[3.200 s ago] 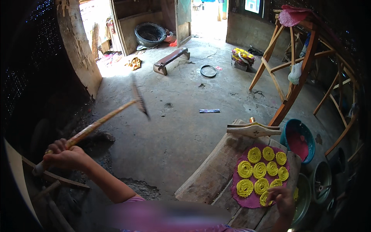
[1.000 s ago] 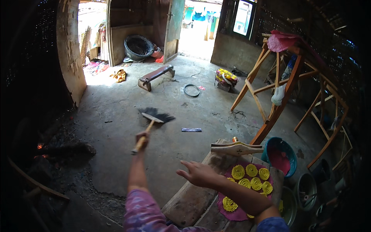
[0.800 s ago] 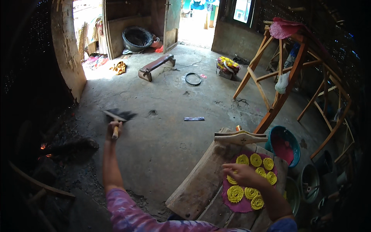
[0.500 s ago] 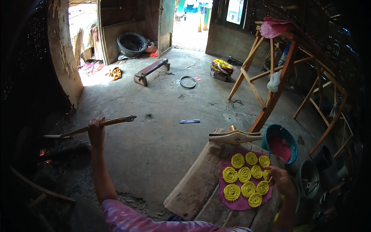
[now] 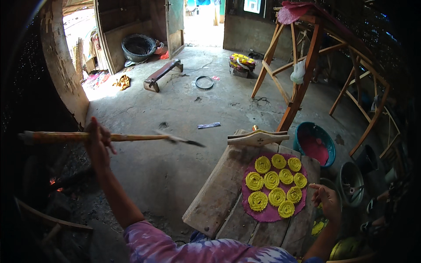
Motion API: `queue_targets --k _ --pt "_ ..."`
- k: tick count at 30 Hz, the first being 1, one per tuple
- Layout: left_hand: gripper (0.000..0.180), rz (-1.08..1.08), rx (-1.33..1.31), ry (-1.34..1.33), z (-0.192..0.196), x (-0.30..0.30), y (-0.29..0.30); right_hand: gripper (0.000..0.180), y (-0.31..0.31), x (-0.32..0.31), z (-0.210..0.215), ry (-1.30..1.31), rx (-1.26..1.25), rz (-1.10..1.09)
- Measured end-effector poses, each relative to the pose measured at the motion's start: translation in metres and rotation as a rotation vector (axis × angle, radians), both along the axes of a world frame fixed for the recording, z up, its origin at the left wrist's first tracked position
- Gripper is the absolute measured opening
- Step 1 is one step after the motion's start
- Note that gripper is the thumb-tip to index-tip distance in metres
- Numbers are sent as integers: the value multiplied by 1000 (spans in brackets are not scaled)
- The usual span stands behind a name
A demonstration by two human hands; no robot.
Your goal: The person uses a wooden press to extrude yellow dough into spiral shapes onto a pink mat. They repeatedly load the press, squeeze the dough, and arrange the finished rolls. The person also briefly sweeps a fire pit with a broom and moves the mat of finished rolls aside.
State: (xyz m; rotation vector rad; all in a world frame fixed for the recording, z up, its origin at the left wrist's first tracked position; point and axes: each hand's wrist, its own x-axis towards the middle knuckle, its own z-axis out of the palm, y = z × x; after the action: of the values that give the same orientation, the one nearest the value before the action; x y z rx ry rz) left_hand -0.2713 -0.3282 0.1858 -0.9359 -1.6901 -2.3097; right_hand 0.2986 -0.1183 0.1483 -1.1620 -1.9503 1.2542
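Tool with a long wooden handle (image 5: 140,137) is the interesting bit: it's nearly level across the left hand (image 5: 98,143) at 9 o'clock, butt end pointing to 9, blurry head toward 3. Fingers look loosely wrapped, one sticking up, so I'd guess it's balanced partway along the handle rather than squeezed; can't tell how tight. Right hand (image 5: 328,201) is at 4 o'clock by the bench edge, fingers half-curled, and I can't see whether they're pinching anything. Just inward of it are the yellow swirls (image 5: 271,179), in loose rows on a pink sheet (image 5: 268,215), probably spaced so the frilly edges don't mash together. The bench (image 5: 215,179) underneath likely keeps them flat and reachable. Teal tub (image 5: 331,151) at 3, embers (image 5: 52,180) at 8, well apart from the swirls.
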Motion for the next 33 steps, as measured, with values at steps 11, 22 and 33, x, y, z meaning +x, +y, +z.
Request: queue_targets --k 11,22,33 --pt "51 97 418 -420 -156 -13 42 48 -13 41 -12 -18 -39 -53" --pt "49 558 -122 -210 -37 -20 -161 46 9 46 -33 26 -50 28" --pt "72 1661 -295 188 42 61 -290 48 21 44 -30 39 18 128"
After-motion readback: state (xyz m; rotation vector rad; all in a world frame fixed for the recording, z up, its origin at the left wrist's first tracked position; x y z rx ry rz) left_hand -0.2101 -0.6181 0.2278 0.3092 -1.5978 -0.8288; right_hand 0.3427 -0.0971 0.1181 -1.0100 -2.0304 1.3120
